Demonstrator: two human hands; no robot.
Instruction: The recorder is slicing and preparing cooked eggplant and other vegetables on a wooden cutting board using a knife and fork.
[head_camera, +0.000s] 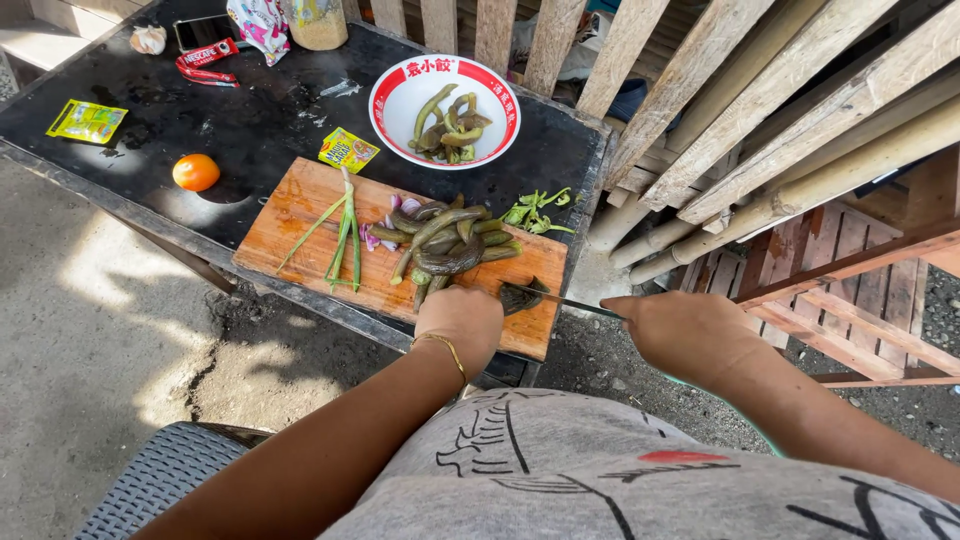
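A wooden cutting board (300, 215) lies on a black table (250, 130). A pile of green okra pods (445, 245) sits in its middle, with purple onion pieces (380, 235) and a green onion stalk (345, 235) to the left. My left hand (460, 320) rests closed at the board's near edge, pressing on a pod under its fingers. My right hand (685, 330) grips a knife (560, 298) whose blade reaches the board next to my left hand.
A white and red bowl (400, 85) holding cut okra stands behind the board. A tomato (196, 172), yellow sachets (347, 150), green trimmings (535, 212) and a jar (318, 22) share the table. A bamboo and wood fence (780, 120) rises at right.
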